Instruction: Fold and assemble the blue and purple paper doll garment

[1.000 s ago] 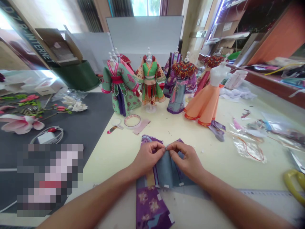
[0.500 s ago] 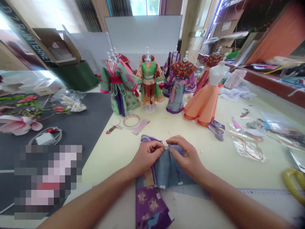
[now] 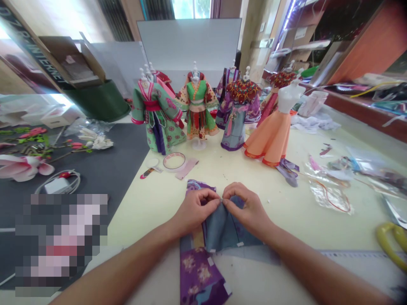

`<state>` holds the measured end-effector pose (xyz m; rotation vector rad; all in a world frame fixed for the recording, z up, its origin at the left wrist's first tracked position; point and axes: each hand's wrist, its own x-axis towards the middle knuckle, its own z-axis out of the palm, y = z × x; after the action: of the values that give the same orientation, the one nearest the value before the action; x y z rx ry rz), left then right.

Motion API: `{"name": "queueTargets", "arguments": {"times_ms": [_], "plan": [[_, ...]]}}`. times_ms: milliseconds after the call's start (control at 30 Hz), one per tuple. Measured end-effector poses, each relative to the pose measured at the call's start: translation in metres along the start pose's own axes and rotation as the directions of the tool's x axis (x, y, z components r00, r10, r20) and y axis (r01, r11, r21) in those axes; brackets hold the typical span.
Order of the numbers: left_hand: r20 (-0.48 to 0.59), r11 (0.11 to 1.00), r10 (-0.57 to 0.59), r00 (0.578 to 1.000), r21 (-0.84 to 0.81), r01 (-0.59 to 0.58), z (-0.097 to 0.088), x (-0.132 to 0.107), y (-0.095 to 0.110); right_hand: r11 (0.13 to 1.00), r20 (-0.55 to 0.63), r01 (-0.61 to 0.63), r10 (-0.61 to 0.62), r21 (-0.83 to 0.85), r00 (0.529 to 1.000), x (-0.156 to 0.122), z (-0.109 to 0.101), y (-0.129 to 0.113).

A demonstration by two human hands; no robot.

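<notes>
Both hands meet at the top edge of a blue-grey piece of fabric (image 3: 218,231) in the middle of the table. My left hand (image 3: 196,209) pinches that edge between thumb and forefinger. From the other side, my right hand (image 3: 247,206) pinches the same edge, its fingertips almost touching the left ones. A small white strip lies largely hidden between the fingertips. Small white tabs (image 3: 241,244) sit along the fabric's lower edge. Beneath and to the left lies a purple patterned fabric (image 3: 203,275) with pale flowers, also bearing white tabs.
Small dress forms in costumes stand at the back, among them a green robe (image 3: 168,131) and an orange skirt (image 3: 269,137). A tape roll (image 3: 174,160) lies ahead of my hands. Yellow-handled scissors (image 3: 389,241) and a clear ruler (image 3: 349,255) are at right. A charger (image 3: 57,185) lies left.
My right thumb and fingers have closed onto the fabric edge beside my left fingertips. The white strip there is now mostly covered, and the blue-grey fabric has shifted slightly.
</notes>
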<state>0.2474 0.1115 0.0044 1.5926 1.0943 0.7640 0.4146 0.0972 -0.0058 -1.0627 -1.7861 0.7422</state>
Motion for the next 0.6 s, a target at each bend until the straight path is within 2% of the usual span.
{"name": "queueTargets", "arguments": {"times_ms": [500, 600], "plan": [[0.004, 1.0, -0.026, 1.0, 0.002, 0.026, 0.0004, 0.0007, -0.0005, 0.998, 0.014, -0.004, 0.005, -0.056, 1.0, -0.0008, 0.0008, -0.0016], [0.003, 0.999, -0.041, 0.999, -0.01, 0.041, 0.0, 0.0005, -0.0009, 0.997, -0.022, 0.01, -0.012, -0.081, 1.0, -0.0022, 0.0005, -0.0007]]}}
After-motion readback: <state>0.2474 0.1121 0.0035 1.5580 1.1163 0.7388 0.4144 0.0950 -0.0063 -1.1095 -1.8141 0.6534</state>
